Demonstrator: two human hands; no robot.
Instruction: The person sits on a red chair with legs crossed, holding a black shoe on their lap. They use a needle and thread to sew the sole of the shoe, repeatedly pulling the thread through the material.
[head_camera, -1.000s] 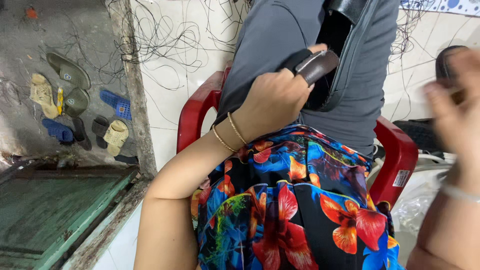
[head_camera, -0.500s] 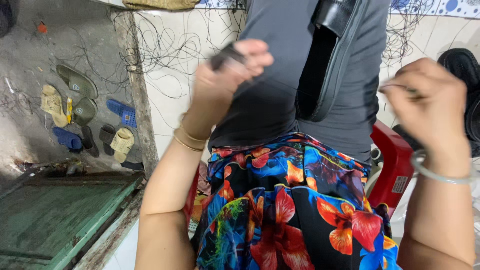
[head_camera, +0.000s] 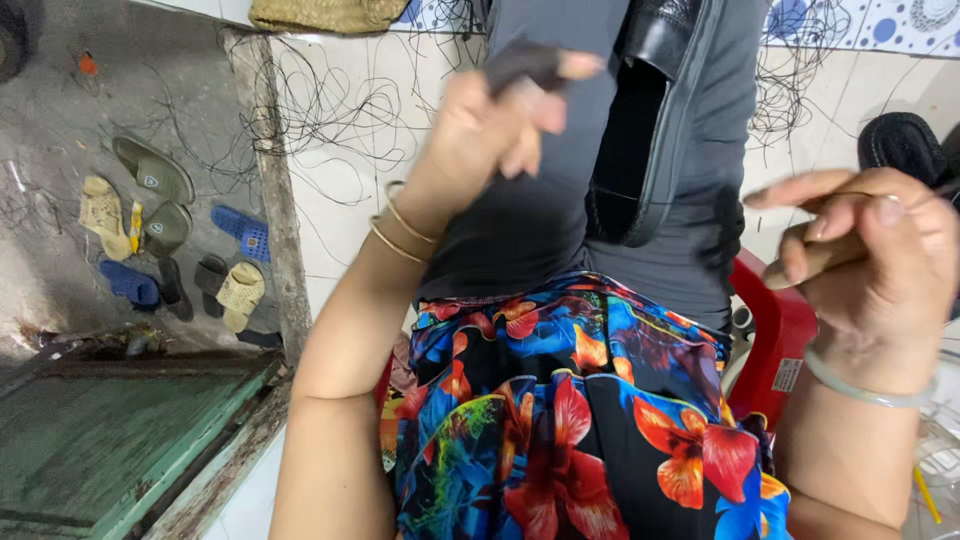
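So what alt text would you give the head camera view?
A left hand pinches a dark piece against grey fabric draped over a floral-clothed lap; the right hand is raised, holding a thin tool. Sandals lie on the floor.

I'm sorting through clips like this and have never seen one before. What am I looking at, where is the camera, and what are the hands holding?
The camera sits on a person's head and looks down at their own two bare hands. The left hand, with gold bangles on the wrist, pinches a small dark piece in its fingers; what it is cannot be told. The right hand grips a thin tan stick. Below them grey fabric lies over the flowered lap. A red plastic chair shows behind, loose black threads litter the tiled floor, and sandals lie at the left.
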